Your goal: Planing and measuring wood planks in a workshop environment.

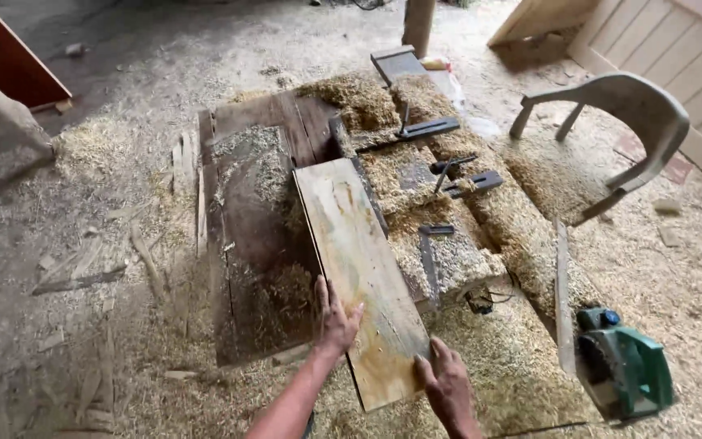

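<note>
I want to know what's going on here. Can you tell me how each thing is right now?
Pale plank: lying flat on the workbench, near end gripped.
Left hand: holding the plank's left edge.
Right hand: holding the plank's near right corner.
Workbench: covered in wood shavings.
Green electric planer: resting on the shavings, untouched.
Grey chair: upright, empty.
Floor: littered with sawdust and scraps.

Board (359,268) lies on the workbench (253,244), planer (623,370) right, chair (619,122) behind.
</note>
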